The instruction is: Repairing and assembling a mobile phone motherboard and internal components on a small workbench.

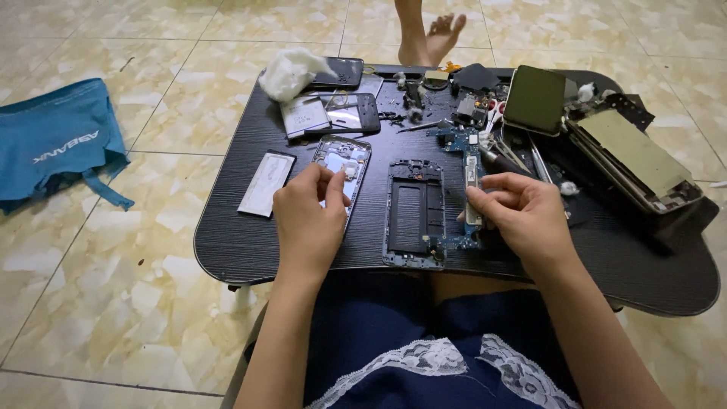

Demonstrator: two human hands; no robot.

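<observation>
1. Your right hand (522, 216) pinches a narrow blue circuit board (471, 185) in a clenched grip, at the counter's middle.
2. Your left hand (307, 220) rests on a silvery phone back cover (344, 159); I cannot tell whether its grip is closed.
3. Between them lies a dark phone frame (413, 212).
4. Beyond, loose parts, a green-backed phone (536, 98) and white cotton (291, 72) crowd the black counter (227, 242).

I see a black bench (242, 242) with a fine wood-grain pattern, standing on a floor (113, 303) of cream and yellow marbled tiles. At centre lies a phone frame (413, 216), blue-edged with a black middle. Beside it sits a blue circuit board (469, 182). At upper left lies a blue cloth bag (57, 144) with white lettering. White cotton (291, 72) sits at the top. At the bottom, dark navy fabric (379, 326) has white lace trim.
</observation>
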